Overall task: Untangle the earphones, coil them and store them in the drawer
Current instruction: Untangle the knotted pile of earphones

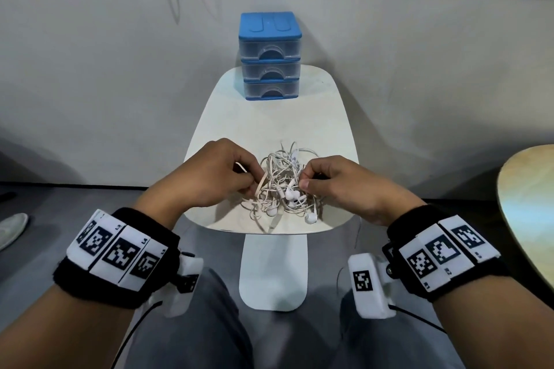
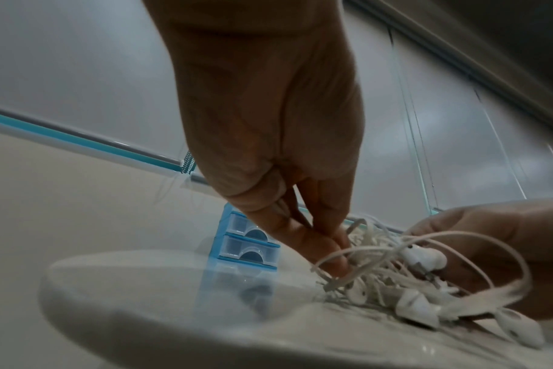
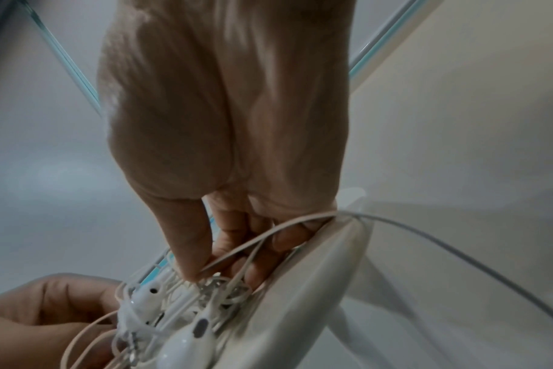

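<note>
A knotted heap of white earphones point(image 1: 281, 186) lies near the front of the small white table point(image 1: 269, 126). My left hand point(image 1: 209, 174) pinches a strand at the heap's left side, thumb and fingertips pressed together on the cable point(image 2: 335, 259). My right hand point(image 1: 332, 180) pinches cable at the heap's right side, with loops draped over its fingers point(image 3: 206, 262). Several earbuds point(image 2: 423, 259) stick out of the tangle. The blue drawer unit point(image 1: 270, 57) stands at the table's far end with all three clear drawers closed.
A second round wooden table point(image 1: 530, 207) edges in at the right. A grey wall stands just behind the drawer unit. A shoe point(image 1: 12, 229) rests on the floor at the left. My knees sit under the table's front edge.
</note>
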`<action>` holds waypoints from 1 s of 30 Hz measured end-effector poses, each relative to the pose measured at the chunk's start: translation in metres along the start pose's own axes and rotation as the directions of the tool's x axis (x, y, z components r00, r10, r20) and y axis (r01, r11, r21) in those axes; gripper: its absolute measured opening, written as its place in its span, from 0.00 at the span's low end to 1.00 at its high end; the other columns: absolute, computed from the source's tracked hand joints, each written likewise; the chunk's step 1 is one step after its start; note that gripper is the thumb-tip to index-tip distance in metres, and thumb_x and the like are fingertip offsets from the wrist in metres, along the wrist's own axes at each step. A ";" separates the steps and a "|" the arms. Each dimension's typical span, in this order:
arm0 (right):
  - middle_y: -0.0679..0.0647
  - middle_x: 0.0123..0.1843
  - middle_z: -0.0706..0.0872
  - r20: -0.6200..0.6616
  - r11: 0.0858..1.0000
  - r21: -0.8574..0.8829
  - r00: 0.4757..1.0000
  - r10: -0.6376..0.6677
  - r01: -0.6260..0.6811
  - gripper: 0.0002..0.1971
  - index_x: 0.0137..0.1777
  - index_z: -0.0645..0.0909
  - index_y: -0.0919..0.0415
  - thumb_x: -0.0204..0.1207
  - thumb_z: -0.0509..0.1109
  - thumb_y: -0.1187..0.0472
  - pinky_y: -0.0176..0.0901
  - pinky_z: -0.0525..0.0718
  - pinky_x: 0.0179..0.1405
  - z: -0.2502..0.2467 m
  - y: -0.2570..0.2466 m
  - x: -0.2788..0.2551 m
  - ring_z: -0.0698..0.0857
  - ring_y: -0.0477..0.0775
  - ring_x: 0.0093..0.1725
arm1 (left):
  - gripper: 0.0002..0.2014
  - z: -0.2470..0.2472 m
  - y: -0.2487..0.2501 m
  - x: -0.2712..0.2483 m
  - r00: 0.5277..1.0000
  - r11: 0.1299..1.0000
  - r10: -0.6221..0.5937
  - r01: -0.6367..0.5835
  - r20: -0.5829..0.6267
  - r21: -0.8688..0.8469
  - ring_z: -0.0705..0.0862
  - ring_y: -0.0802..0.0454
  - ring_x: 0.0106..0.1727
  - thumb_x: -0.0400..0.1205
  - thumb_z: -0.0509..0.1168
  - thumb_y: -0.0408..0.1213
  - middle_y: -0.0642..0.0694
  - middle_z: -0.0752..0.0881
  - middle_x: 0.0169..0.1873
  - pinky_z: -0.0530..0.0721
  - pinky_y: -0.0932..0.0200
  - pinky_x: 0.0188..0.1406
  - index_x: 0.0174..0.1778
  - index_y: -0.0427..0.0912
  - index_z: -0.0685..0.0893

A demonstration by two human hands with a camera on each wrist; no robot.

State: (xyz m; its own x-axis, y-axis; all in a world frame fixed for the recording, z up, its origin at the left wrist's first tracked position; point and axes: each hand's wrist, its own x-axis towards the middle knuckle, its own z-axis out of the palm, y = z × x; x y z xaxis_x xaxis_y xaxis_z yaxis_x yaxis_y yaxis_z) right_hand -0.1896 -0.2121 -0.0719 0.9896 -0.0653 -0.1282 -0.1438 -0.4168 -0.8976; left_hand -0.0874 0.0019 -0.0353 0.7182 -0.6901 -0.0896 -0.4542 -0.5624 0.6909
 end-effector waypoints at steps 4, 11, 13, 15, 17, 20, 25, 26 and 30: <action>0.40 0.28 0.81 -0.008 1.000 0.018 1.000 0.008 -0.007 0.08 0.42 0.83 0.60 0.85 0.70 0.64 0.27 0.71 0.29 0.001 0.000 0.001 0.73 0.35 0.26 | 0.10 -0.002 -0.001 -0.001 0.997 0.998 0.018 -0.013 0.078 -0.060 0.89 0.50 0.37 0.75 0.74 0.25 0.40 0.91 0.32 0.90 0.42 0.53 0.41 0.47 0.93; 0.42 0.31 0.83 0.010 0.999 0.039 1.000 0.025 -0.025 0.06 0.44 0.84 0.63 0.84 0.71 0.66 0.25 0.74 0.32 0.001 -0.002 -0.001 0.77 0.35 0.29 | 0.09 -0.001 0.000 -0.002 0.990 0.997 0.061 -0.053 0.124 -0.064 0.88 0.51 0.37 0.73 0.79 0.27 0.36 0.91 0.36 0.89 0.45 0.51 0.41 0.46 0.91; 0.43 0.32 0.85 0.020 0.998 0.055 0.999 0.028 -0.030 0.07 0.43 0.85 0.62 0.83 0.71 0.67 0.26 0.76 0.34 0.001 -0.004 -0.002 0.80 0.35 0.30 | 0.10 0.001 0.001 -0.002 0.990 0.996 0.070 -0.063 0.125 -0.057 0.88 0.54 0.34 0.72 0.79 0.26 0.40 0.92 0.35 0.89 0.49 0.48 0.39 0.45 0.91; 0.46 0.34 0.85 0.017 0.997 0.069 0.999 0.033 -0.034 0.07 0.42 0.85 0.61 0.83 0.72 0.67 0.29 0.76 0.37 0.001 -0.004 -0.002 0.80 0.38 0.33 | 0.10 0.004 0.003 0.000 0.991 0.996 0.085 -0.084 0.101 -0.021 0.88 0.56 0.33 0.70 0.79 0.25 0.44 0.92 0.33 0.89 0.51 0.46 0.38 0.45 0.90; 0.49 0.36 0.85 0.007 0.997 0.064 0.999 0.035 -0.036 0.07 0.42 0.85 0.61 0.82 0.73 0.66 0.32 0.77 0.39 0.001 -0.003 -0.003 0.80 0.41 0.35 | 0.11 0.007 0.003 0.003 0.991 0.993 0.113 -0.115 0.068 0.035 0.89 0.57 0.33 0.69 0.78 0.24 0.48 0.91 0.33 0.88 0.53 0.44 0.36 0.47 0.90; 0.49 0.35 0.86 0.006 0.998 0.057 0.999 0.034 -0.034 0.06 0.42 0.86 0.61 0.82 0.73 0.67 0.33 0.78 0.40 0.002 -0.003 -0.002 0.81 0.42 0.35 | 0.11 0.005 0.002 0.003 0.982 0.981 0.171 -0.177 0.077 0.081 0.89 0.58 0.37 0.70 0.77 0.25 0.54 0.90 0.36 0.89 0.54 0.44 0.35 0.48 0.90; 0.54 0.37 0.88 0.038 0.996 -0.044 0.996 0.076 -0.074 0.05 0.42 0.88 0.66 0.80 0.74 0.68 0.37 0.79 0.43 -0.005 -0.018 0.001 0.82 0.47 0.38 | 0.08 -0.004 0.007 0.003 0.960 0.953 0.276 -0.279 0.039 0.114 0.86 0.59 0.38 0.76 0.75 0.28 0.56 0.89 0.34 0.79 0.69 0.39 0.39 0.47 0.88; 0.52 0.37 0.89 0.019 0.988 -0.131 0.996 0.085 -0.081 0.04 0.43 0.89 0.66 0.79 0.75 0.66 0.38 0.79 0.44 -0.010 -0.024 0.002 0.82 0.46 0.38 | 0.08 -0.005 0.009 0.003 0.956 0.951 0.292 -0.293 0.025 0.102 0.86 0.59 0.37 0.77 0.75 0.28 0.55 0.89 0.34 0.77 0.71 0.37 0.40 0.47 0.88; 0.49 0.41 0.91 -0.272 0.949 -0.314 0.955 -0.123 0.032 0.03 0.40 0.88 0.56 0.76 0.78 0.61 0.44 0.83 0.50 -0.022 -0.052 -0.004 0.86 0.47 0.44 | 0.05 -0.007 0.023 0.003 0.927 0.921 0.374 -0.374 0.023 0.105 0.84 0.57 0.35 0.80 0.75 0.32 0.53 0.88 0.34 0.74 0.73 0.35 0.42 0.46 0.88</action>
State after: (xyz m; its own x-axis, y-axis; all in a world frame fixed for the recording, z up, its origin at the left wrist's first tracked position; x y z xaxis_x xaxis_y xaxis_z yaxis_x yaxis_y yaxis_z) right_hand -0.1865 -0.2103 -0.0151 0.9608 -0.2576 0.1023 -0.1059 -0.6822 -0.7234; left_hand -0.0917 -0.0097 -0.0150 0.4838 -0.8606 0.1589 -0.7427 -0.3077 0.5948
